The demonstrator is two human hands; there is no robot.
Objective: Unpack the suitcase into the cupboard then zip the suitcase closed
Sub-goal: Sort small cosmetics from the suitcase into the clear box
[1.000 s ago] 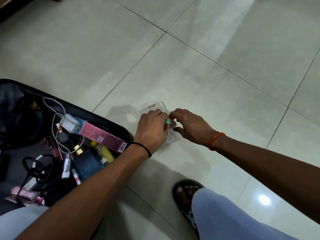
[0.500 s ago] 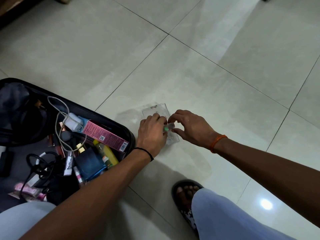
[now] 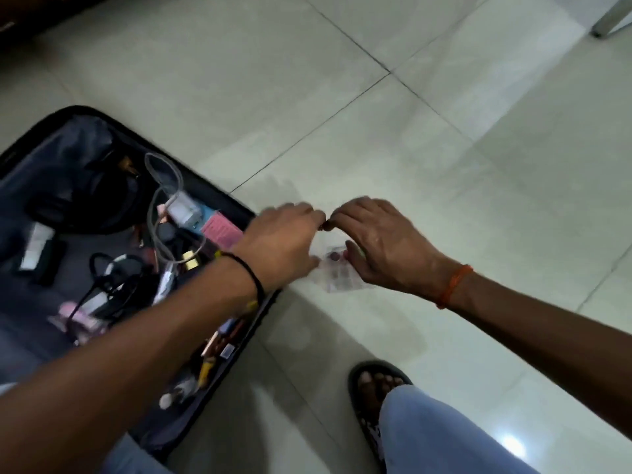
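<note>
Two hands are gathered over one small clear plastic case (image 3: 338,273), which lies on the tiled floor (image 3: 444,165) just right of the open suitcase (image 3: 219,196). The left hand (image 3: 284,241) is curled over the case's far left part and the right hand (image 3: 379,244) over its far right part, fingertips nearly meeting above it; motion blur hides whether either grip has actually closed on the case, so that cannot be told. Only the near corner of the case is seen, with small dark pieces showing through it.

The case is judged to be light, stiff and rather slippery, its thin walls likely to crack or spring open if squeezed hard. It is best taken by its two long edges, thumb on one side and fingers on the other, and kept level so that the contents are not spilled.

The suitcase is seen to be far from unpacked: a white charger (image 3: 183,210) with its cable, a pink box (image 3: 220,230) and assorted small toiletries remain inside.
</note>
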